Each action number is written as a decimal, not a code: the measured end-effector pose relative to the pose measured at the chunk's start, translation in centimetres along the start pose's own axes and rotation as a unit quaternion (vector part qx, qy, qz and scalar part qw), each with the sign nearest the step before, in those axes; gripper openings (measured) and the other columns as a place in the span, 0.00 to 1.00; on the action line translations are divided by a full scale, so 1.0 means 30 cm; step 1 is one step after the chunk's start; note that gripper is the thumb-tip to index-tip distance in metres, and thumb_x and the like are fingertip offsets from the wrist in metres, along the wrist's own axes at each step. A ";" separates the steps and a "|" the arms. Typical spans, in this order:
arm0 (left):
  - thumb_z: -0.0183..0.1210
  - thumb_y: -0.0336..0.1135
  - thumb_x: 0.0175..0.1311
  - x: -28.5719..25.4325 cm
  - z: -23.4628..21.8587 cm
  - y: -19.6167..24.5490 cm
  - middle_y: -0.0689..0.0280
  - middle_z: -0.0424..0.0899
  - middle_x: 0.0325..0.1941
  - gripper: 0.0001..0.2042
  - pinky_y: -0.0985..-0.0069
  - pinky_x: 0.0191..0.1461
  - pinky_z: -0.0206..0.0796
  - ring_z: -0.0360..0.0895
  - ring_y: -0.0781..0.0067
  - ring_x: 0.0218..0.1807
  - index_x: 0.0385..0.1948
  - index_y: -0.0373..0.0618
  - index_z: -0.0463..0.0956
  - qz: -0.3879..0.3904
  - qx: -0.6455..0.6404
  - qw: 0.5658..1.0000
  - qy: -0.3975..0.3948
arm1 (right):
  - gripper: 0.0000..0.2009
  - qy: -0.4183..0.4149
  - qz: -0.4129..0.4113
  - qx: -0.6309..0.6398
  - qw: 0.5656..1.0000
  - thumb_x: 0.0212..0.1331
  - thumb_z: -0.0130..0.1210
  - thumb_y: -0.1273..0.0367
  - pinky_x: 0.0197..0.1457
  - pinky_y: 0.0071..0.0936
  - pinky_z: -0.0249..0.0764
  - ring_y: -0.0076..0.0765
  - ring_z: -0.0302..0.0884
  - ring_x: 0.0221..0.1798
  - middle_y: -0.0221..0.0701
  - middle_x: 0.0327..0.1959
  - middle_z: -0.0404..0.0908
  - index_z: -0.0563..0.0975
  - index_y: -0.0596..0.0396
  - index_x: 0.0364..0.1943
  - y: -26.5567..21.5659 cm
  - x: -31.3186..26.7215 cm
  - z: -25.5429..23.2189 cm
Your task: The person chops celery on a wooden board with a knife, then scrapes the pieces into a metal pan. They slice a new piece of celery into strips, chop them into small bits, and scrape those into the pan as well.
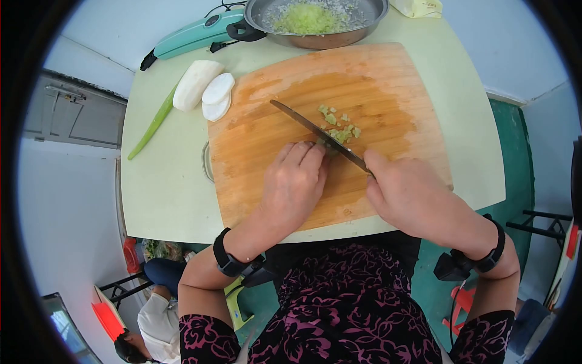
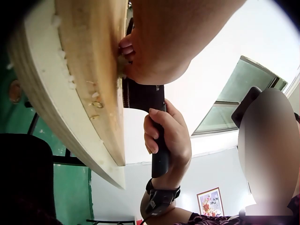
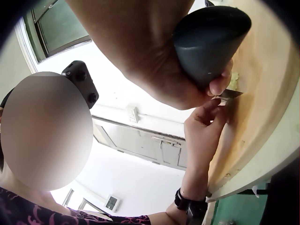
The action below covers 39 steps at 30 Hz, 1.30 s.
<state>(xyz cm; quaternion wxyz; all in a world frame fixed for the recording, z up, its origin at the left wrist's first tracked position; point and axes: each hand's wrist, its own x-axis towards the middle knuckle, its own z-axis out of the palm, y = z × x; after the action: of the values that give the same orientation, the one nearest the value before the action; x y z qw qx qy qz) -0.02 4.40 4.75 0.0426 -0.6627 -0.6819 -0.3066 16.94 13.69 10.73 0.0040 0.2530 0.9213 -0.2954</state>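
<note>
My right hand (image 1: 411, 191) is gripping the black-handled metal knife (image 1: 316, 129) while my left hand (image 1: 294, 179), fingers curled, is holding a green vegetable piece (image 1: 328, 146) on the brown wooden board (image 1: 388, 103).

Pan (image 1: 327, 40) behind board (image 1: 254, 151), radish (image 1: 197, 85) left

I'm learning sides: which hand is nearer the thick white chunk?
Left. In the head view, the left hand is diagonally below the white chunk; the right hand is farther right.
</note>
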 end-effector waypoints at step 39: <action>0.63 0.21 0.45 -0.015 0.003 -0.006 0.57 0.81 0.33 0.08 0.67 0.38 0.72 0.78 0.57 0.34 0.29 0.37 0.78 0.029 0.015 0.999 -0.006 | 0.06 -0.030 0.009 0.011 0.999 0.57 0.47 0.73 0.27 0.50 0.67 0.58 0.73 0.22 0.46 0.15 0.73 0.65 0.62 0.33 -0.025 -0.032 -0.006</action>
<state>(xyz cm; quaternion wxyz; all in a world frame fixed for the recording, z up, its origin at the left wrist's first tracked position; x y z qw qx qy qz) -0.10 4.06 4.42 0.0576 -0.6833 -0.6673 -0.2908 17.43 12.82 11.45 0.0316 0.2526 0.9151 -0.3126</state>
